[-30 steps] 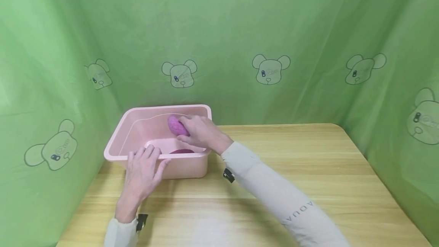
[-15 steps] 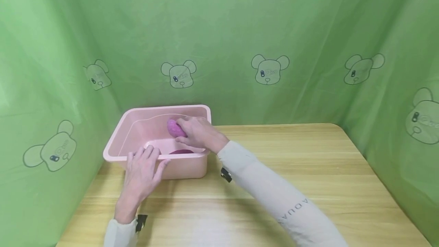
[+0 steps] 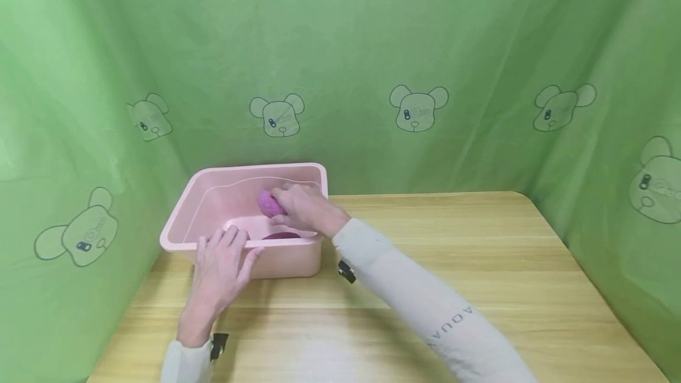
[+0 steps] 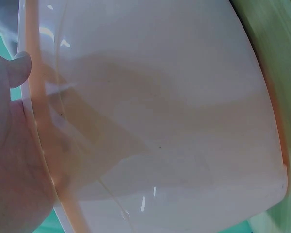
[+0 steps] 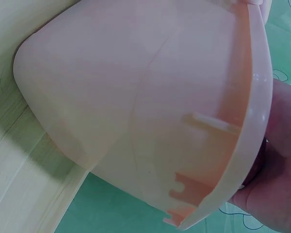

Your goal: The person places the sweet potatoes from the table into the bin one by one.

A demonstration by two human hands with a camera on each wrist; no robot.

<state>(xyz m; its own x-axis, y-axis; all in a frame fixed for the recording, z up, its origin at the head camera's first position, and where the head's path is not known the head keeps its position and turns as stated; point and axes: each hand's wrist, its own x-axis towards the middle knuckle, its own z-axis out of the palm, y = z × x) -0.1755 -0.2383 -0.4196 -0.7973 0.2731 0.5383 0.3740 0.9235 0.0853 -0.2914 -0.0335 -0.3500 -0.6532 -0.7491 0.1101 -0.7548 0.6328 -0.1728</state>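
Note:
A pink plastic basin (image 3: 287, 260) stands on the table at the left in the head view. My left hand (image 3: 220, 265) grips its near rim, fingers over the edge into the basin and thumb on the outside. My right hand (image 3: 305, 208) reaches over the right side and holds a purple oval thing (image 3: 270, 203) with a mottled surface; its kind is unclear. Below that, a dark magenta rounded thing (image 3: 282, 235) lies in the basin, partly hidden by the near rim. In the right wrist view, the basin wall (image 5: 136, 97) hides most of the right hand (image 5: 276, 179).
The wooden table (image 3: 452, 265) extends to the right of the basin. A green curtain (image 3: 346, 34) with bear-head drawings encloses the back and both sides, close behind the basin.
My right hand has sunk slightly, lowering the purple oval thing a little deeper into the basin. My left hand stays on the rim, and the basin has not visibly moved.

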